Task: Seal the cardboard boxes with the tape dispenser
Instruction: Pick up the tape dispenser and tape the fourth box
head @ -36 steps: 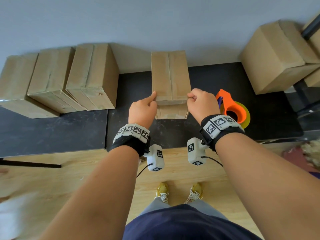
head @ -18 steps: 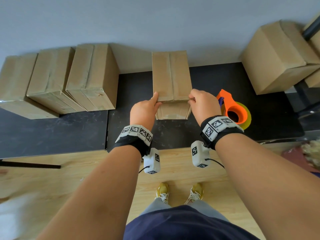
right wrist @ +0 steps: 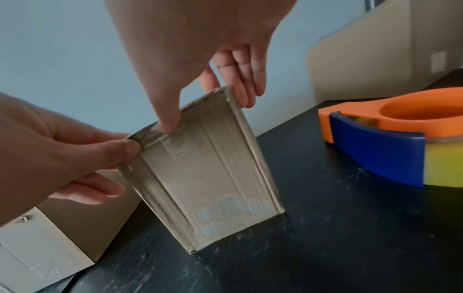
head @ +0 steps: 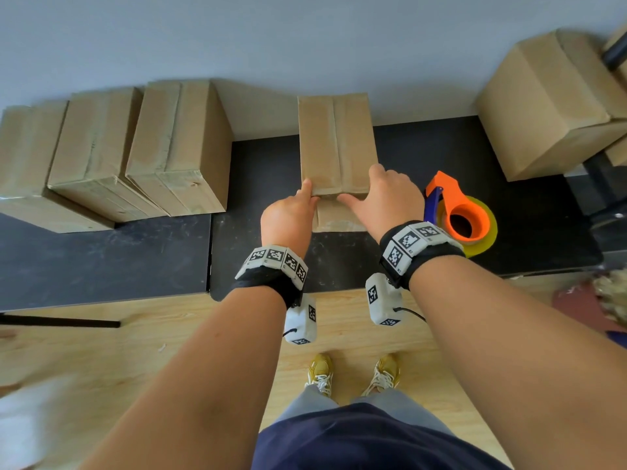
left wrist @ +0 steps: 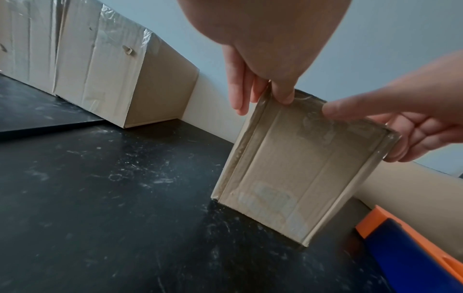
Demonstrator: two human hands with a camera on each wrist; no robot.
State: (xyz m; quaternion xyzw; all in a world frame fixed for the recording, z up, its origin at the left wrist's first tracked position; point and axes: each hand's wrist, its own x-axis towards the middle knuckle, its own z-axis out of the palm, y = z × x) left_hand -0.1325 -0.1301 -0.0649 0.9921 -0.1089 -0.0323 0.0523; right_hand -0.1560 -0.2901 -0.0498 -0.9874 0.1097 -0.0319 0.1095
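A narrow cardboard box (head: 336,144) lies lengthwise on the black table (head: 101,259), its top seam running away from me. My left hand (head: 291,215) pinches its near left corner, with the thumb (left wrist: 283,95) on the near face (left wrist: 295,168) and the fingers down the left side. My right hand (head: 386,195) grips the near right corner, its thumb (right wrist: 168,123) on the near face (right wrist: 208,178) and its fingers along the right side. The orange and blue tape dispenser (head: 458,212), with a yellow tape roll, lies on the table just right of my right hand.
Three taped cardboard boxes (head: 176,147) stand side by side at the left against the wall. A bigger box (head: 549,103) sits at the back right, with more behind it. Bare table shows in front of the left boxes.
My right hand has spread from a curled hold on the top edge, its thumb now reaching left across the near face. The left hand shifted slightly; the box stays in place.
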